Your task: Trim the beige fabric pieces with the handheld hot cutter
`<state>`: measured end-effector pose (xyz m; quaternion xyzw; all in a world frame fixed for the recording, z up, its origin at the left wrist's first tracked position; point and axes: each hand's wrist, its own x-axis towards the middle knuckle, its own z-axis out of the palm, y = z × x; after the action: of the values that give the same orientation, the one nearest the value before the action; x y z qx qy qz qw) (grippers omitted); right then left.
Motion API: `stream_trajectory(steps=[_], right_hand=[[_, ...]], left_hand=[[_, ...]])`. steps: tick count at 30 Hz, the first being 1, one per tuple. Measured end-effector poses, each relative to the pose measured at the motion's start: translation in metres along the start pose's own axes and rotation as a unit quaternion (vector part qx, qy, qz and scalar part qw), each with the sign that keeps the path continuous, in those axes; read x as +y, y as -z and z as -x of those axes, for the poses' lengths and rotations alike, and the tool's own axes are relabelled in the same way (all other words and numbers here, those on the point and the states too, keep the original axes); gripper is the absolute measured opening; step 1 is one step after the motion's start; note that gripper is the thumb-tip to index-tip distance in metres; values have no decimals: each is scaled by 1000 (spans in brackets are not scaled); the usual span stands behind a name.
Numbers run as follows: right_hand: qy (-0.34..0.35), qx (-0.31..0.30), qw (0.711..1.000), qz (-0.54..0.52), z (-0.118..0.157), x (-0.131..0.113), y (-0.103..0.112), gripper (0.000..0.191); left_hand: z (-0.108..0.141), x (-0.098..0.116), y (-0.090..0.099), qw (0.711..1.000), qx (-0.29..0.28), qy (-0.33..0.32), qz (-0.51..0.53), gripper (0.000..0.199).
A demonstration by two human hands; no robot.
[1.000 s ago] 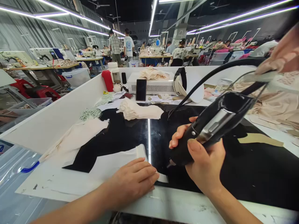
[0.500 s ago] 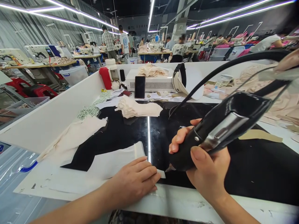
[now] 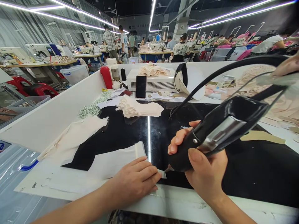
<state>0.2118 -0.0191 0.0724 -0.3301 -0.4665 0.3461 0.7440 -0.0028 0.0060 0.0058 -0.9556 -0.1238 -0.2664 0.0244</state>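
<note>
My right hand point(image 3: 201, 168) is wrapped round a black handheld tool point(image 3: 217, 133) with a metallic strip, its pointed tip down at the left. That tip is beside the right end of a white fabric piece point(image 3: 114, 161) on the black mat point(image 3: 168, 140). My left hand point(image 3: 137, 177) lies palm down on the fabric near this end, fingers stretched out and pointing right. A thick black hose point(image 3: 221, 70) runs from the tool's upper end. Whether the tip touches the fabric is unclear.
Beyond lie a fabric stack point(image 3: 140, 107), a phone point(image 3: 141, 87) and a white vented box point(image 3: 154, 80). Cream fabric point(image 3: 79, 133) and green cord point(image 3: 88, 110) are at left. Another person's hand point(image 3: 288, 67) is at the right edge. Tan paper point(image 3: 263, 136) lies at right.
The tool and my right hand have shifted slightly left, with the tip closer to the fabric's end. My left hand has barely moved.
</note>
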Motion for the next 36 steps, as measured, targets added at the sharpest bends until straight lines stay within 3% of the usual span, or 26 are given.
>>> stream_trajectory(steps=[18,27,36], right_hand=[[2,7,1000,13,12,-5,5,35],[-19,-22,999,25,11,9,31,30],[12,48,999,14,6,13,22,38]], left_hand=[[4,0,-4,999,-33,-4,-3,28],[2,-8,-1,998,-53,-8,-34,27],[14,-19,-4,998,-49,-1,-33,26]])
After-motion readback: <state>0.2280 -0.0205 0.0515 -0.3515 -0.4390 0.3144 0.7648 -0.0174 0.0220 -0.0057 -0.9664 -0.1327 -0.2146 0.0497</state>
